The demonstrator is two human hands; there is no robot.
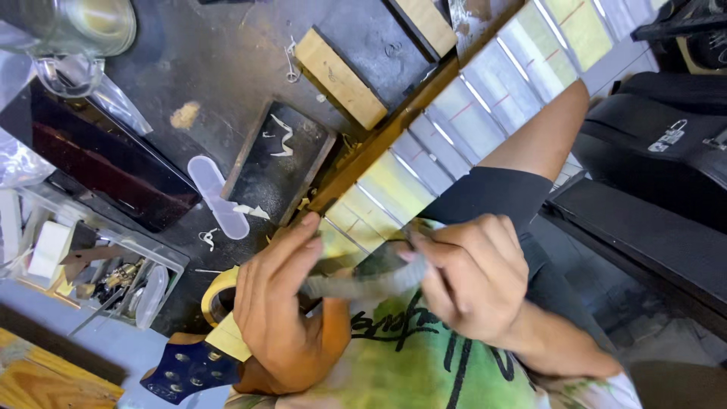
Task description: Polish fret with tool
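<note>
Over the taped guitar neck (462, 113), both hands (280, 310) (473, 276) grip a blurred file (363, 284).

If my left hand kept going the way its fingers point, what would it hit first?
Probably the taped fretboard: the left hand points up along the neck, fingertips already at its taped edge. A blurred grey strip spans both hands; depth is unclear.

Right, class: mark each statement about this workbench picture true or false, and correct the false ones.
1. Both hands grip one grey file: left hand, right hand, file. True.
2. The guitar neck's fretboard is masked with tape between frets. True.
3. The headstock is bright red. False: dark blue.
4. A roll of masking tape lies near the left hand. True.
5. The wooden block lies on the fretboard. False: on the bench beside it.
</note>
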